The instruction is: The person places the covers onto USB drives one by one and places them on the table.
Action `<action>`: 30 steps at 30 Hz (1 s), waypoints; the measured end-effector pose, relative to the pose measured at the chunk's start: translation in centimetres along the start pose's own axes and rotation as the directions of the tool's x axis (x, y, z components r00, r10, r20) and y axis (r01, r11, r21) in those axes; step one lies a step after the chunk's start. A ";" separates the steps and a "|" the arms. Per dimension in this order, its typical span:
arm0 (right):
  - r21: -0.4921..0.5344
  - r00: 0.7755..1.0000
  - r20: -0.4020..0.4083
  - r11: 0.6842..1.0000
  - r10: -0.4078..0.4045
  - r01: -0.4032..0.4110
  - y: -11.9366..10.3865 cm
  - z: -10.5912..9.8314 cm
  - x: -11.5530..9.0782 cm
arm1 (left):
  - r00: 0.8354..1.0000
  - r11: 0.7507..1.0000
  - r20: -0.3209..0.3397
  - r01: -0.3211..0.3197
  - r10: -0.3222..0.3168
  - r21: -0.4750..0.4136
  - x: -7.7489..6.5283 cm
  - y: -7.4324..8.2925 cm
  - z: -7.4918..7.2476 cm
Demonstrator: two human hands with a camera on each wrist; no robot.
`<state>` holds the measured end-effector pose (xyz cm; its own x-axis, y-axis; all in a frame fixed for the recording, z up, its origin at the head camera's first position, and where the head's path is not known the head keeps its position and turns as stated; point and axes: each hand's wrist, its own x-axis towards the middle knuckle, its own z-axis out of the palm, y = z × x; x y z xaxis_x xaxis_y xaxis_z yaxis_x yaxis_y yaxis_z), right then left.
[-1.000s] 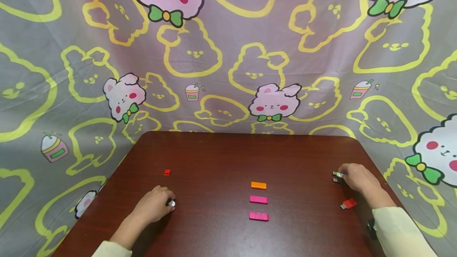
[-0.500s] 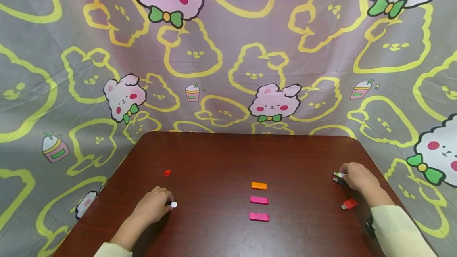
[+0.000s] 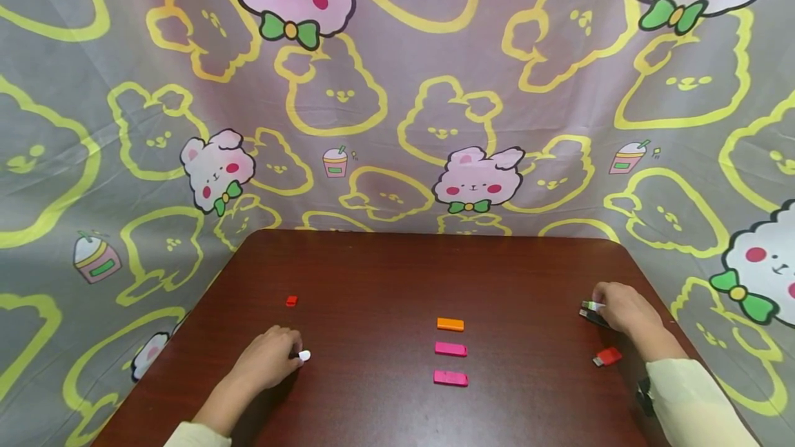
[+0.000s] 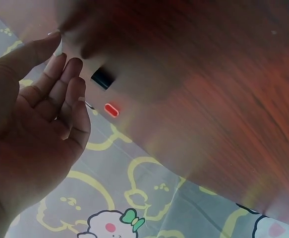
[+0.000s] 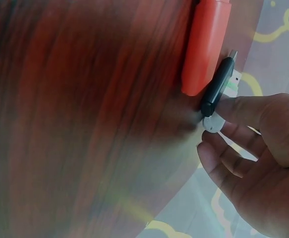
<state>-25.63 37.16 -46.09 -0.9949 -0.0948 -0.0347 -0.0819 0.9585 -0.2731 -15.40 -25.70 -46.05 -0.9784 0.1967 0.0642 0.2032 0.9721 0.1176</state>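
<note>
At the table's left side my left hand (image 3: 267, 359) pinches a small white cap (image 3: 303, 356) between thumb and fingertips. In the left wrist view, a black cap (image 4: 102, 79) and a red cap (image 4: 111, 110) lie on the table beyond the fingers. On the right, my right hand (image 3: 624, 308) holds a white USB stick (image 5: 213, 123) by its rear end, its metal plug pointing left in the head view. A black USB stick (image 5: 217, 88) lies right beside it, close to the thumb. Nearer me rests a red USB stick (image 3: 607, 356) with its plug bare.
Between the hands, an orange USB stick (image 3: 450, 324) and two pink USB sticks, an upper pink stick (image 3: 450, 349) and a lower pink stick (image 3: 450, 379), lie in a column on the brown table (image 3: 373, 274). A patterned cloth (image 3: 385, 109) hangs behind and along the sides.
The white cap shows farther out from my left fingertips, shifted slightly right. My right hand has shifted slightly right with the white USB stick, and more of the black stick shows.
</note>
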 end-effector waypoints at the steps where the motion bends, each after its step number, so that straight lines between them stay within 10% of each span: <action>1: 0.001 1.000 -0.001 1.000 0.000 0.000 0.0 0.0 0.0 | 1.000 1.000 0.004 0.002 -0.002 -0.006 0.1 0.0 0.0; 13: 0.001 0.999 -0.021 1.000 0.026 -0.026 0.2 -0.7 -0.5 | 0.999 0.997 0.036 -0.005 0.007 -0.076 0.5 0.2 -0.1; 30: 0.018 0.985 -0.133 0.993 -0.110 0.113 -4.0 -0.7 -2.8 | 0.987 0.979 -0.097 -0.139 0.126 -0.152 1.7 1.7 0.9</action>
<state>-22.55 33.78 -44.21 -0.9788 -0.1631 0.1238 -0.1931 0.9367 -0.2922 -16.70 -23.61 -46.65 -0.9366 0.3038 0.1744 0.3411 0.9043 0.2566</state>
